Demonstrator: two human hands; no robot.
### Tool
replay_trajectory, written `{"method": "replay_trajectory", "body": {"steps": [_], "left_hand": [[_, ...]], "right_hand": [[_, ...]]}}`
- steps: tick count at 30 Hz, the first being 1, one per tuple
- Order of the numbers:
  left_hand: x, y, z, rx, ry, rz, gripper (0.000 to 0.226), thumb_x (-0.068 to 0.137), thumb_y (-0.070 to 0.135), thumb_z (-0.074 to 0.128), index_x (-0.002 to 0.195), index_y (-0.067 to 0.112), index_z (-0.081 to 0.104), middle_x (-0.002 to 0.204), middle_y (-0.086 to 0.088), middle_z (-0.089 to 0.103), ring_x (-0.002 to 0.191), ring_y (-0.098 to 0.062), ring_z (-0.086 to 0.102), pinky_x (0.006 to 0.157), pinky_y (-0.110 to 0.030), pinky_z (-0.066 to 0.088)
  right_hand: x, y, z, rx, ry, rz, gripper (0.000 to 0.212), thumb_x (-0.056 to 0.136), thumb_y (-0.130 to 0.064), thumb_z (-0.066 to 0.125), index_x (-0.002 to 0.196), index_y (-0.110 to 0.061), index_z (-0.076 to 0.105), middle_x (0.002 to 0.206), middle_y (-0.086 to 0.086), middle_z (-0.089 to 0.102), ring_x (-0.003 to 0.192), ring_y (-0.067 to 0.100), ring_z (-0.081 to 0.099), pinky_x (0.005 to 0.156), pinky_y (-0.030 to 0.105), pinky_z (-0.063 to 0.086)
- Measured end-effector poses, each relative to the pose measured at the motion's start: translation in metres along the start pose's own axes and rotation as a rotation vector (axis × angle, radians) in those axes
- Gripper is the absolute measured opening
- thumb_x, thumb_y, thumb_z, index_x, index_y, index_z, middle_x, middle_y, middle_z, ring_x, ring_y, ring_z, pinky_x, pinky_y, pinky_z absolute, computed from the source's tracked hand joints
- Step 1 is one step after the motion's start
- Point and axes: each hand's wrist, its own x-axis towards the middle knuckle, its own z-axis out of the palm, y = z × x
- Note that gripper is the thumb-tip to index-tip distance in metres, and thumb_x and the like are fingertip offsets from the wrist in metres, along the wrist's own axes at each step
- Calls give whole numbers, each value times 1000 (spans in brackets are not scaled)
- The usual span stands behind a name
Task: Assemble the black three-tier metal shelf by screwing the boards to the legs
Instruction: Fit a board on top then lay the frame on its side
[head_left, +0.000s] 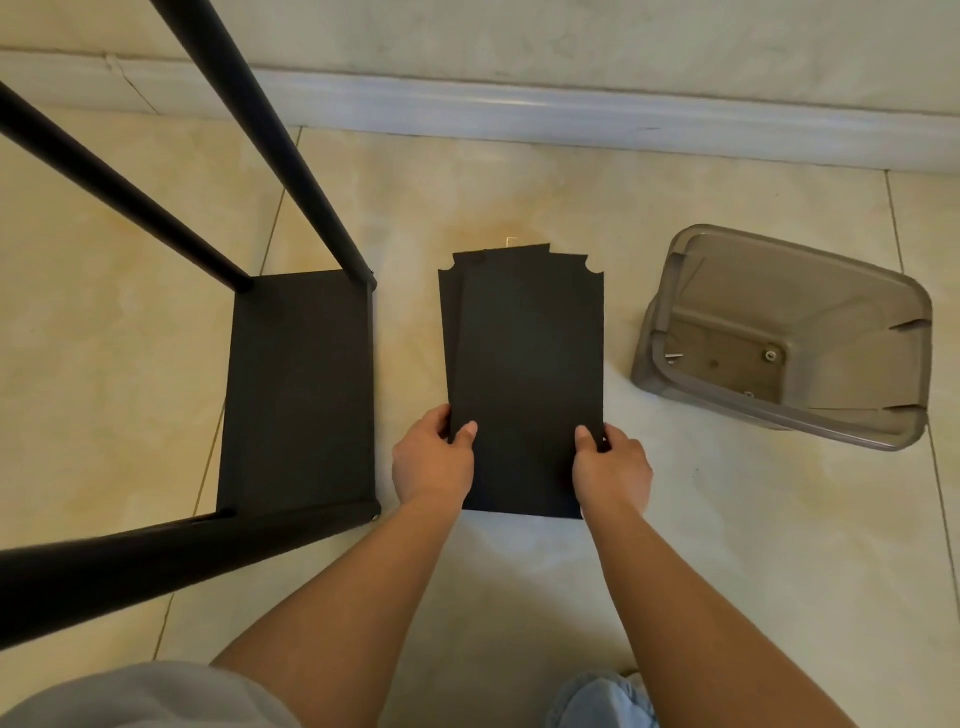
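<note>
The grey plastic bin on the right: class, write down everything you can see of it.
The grey plastic bin is a translucent, smoky grey-brown tub with rounded corners and a thick rim. It lies tipped on its side on the tiled floor, its open mouth facing the camera. Narrow slots mark its right-hand wall. A few small silvery screws or bolts rest inside on its base panel. It sits apart from the black boards and from both hands; only the floor touches it.

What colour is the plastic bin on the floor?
Translucent grey-brown bin, shown in the head view.
</note>
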Motion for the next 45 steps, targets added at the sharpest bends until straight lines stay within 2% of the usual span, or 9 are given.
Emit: {"method": "replay_trajectory", "body": {"steps": [7, 16, 21, 24, 28, 31, 40, 42, 45], "left_hand": [[-19, -5, 0, -61, -132, -40, 43, 96, 21, 53, 138, 26, 48, 131, 5, 58, 121, -19, 52, 99, -27, 41], [-53, 23, -56, -273, -37, -34, 44, 95, 16, 54, 137, 25, 48, 130, 2, 56, 121, -23, 51, 103, -38, 42], [-92, 61, -101, -358, 68, 178, 41, 94, 18, 56, 135, 22, 50, 124, 3, 60, 110, -11, 55, 93, -25, 45], [-125, 87, -132, -404, 94, 322, 41, 92, 20, 60, 132, 19, 53, 119, 3, 63, 100, -4, 55, 87, -20, 45], [-178, 118, -172, -440, 35, 519, 48, 89, 25, 63, 135, 25, 49, 113, 15, 58, 109, -4, 55, 92, -19, 43], [-224, 134, -194, -398, -3, 708, 67, 83, 34, 69, 141, 32, 36, 130, 17, 51, 120, -5, 48, 99, -25, 40], [-328, 148, -320, -309, 141, 1116, 107, 68, 39, 80, 151, 31, 13, 150, 18, 29, 134, 2, 30, 110, -21, 27], [-340, 145, -353, -332, 191, 1157, 102, 67, 35, 82, 148, 34, 19, 142, 26, 35, 125, 10, 35, 103, -11, 30], [-349, 133, -397, -420, 325, 1159, 84, 65, 32, 82, 128, 50, 29, 107, 43, 43, 101, 22, 44, 85, 0, 32]], "right_hand": [[-12, 21, -11, 89, -30, 49, 46, 96, -34, 50, 140, -20, 45, 140, 5, 46, 123, 29, 48, 101, 42, 44], [-30, -27, -47, 343, -243, -29, 42, 98, -20, 48, 140, -22, 45, 135, 4, 52, 119, 27, 51, 100, 39, 45], [-59, -66, -95, 563, -331, -67, 40, 97, -15, 50, 137, -18, 48, 132, 4, 55, 117, 26, 53, 104, 44, 42], [-91, -80, -136, 689, -360, -98, 37, 97, -11, 50, 133, -16, 52, 125, 4, 59, 108, 24, 57, 97, 37, 47], [-147, -98, -196, 818, -350, -202, 37, 97, -12, 48, 133, -18, 52, 123, 4, 61, 93, 18, 61, 71, 29, 50], [-196, -115, -238, 885, -333, -306, 33, 99, -13, 45, 130, -19, 55, 118, 0, 61, 86, 13, 60, 67, 28, 49], [-341, -169, -319, 1030, -435, -652, 34, 100, -8, 37, 129, -12, 55, 121, 2, 63, 108, 17, 60, 101, 33, 43], [-376, -187, -326, 1020, -507, -740, 36, 100, -6, 33, 128, -12, 55, 120, 1, 64, 109, 15, 60, 101, 33, 43], [-419, -214, -322, 1013, -635, -821, 35, 99, -4, 31, 125, -9, 55, 119, 3, 64, 106, 15, 62, 91, 27, 51]]}}
